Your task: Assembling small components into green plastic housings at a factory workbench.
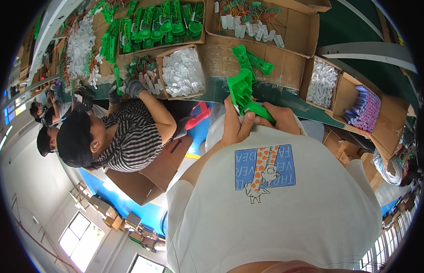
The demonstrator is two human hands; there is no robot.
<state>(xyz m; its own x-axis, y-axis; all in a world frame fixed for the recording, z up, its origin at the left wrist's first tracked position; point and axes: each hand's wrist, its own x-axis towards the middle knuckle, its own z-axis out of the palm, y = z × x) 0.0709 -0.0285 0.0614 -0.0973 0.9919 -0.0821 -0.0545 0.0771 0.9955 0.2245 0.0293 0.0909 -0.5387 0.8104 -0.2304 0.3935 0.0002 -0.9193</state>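
Note:
Close to my chest, at the near edge of the bench, my left hand (234, 124) is closed round a ribbed green plastic housing (240, 90). Its open, hollow side shows. A curved green plastic piece (261, 111) sits against the lower end of the housing, and my right hand (286, 120) grips it. A small white part and a bit of thin wire show between the two green pieces; my fingers partly cover them. Just beyond, a green plastic handle-shaped part (260, 63) lies on cardboard beside another long green part (240, 55).
Ahead stand cartons of green housings (164, 22), wired white parts (253, 29) and white plastic pieces (182, 73). To the right are boxes of small clear parts (322, 82) and purple tubes (364, 109). On my left a gloved co-worker (130, 132) handles a green part.

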